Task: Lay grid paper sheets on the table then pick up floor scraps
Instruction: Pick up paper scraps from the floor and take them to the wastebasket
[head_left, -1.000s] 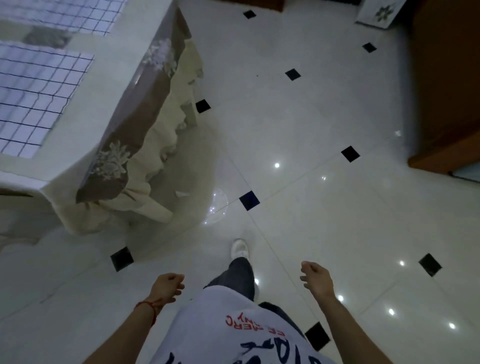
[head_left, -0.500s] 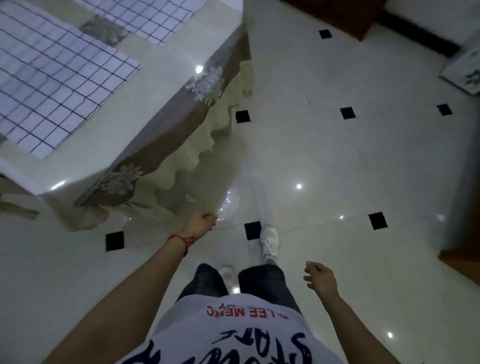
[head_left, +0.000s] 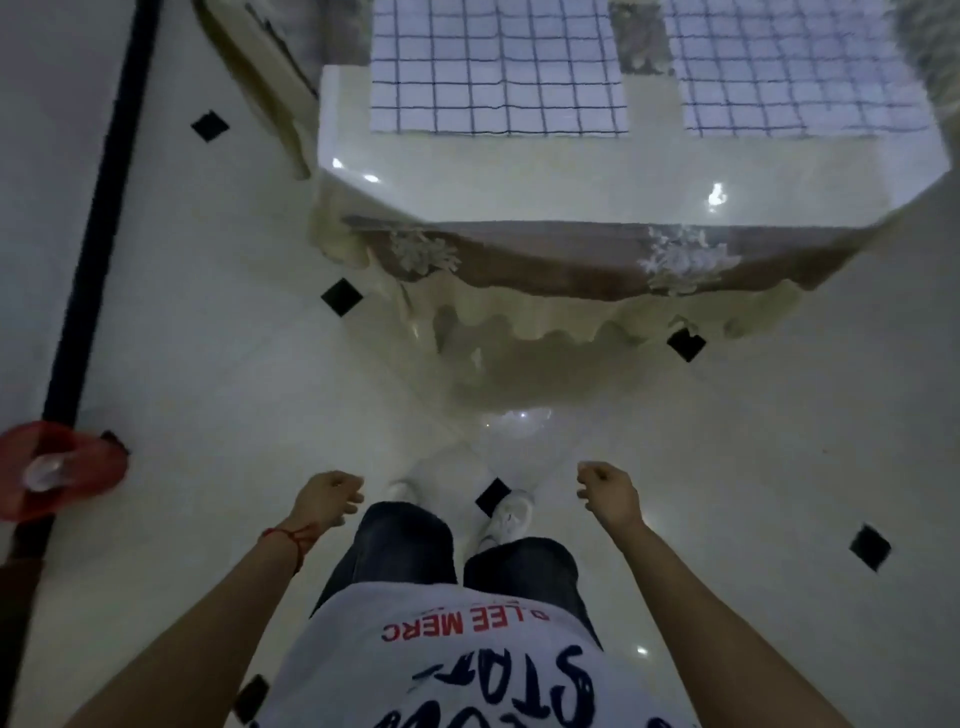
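Hanging state, left hand (head_left: 326, 498): fingers loosely curled, nothing held; red string at the wrist.
Hanging state, right hand (head_left: 607, 492): fingers loosely curled, nothing held.
Task stage (judgement): two grid paper sheets, left sheet (head_left: 496, 67) and right sheet (head_left: 800, 67), lie flat side by side on the table (head_left: 519, 176); floor pickup appears next.
Floor scrap: a pale, translucent curled piece (head_left: 511, 418) lies on the floor (head_left: 208, 364) beneath the tablecloth fringe (head_left: 545, 322); its identity is unclear through blur.
Key relation: the piece lies ahead of both hands, between them, beyond the shoes (head_left: 511, 512); the right hand appears slightly nearer. Its long axis cannot be told.
Left margin: red object (head_left: 57, 470) on the floor.
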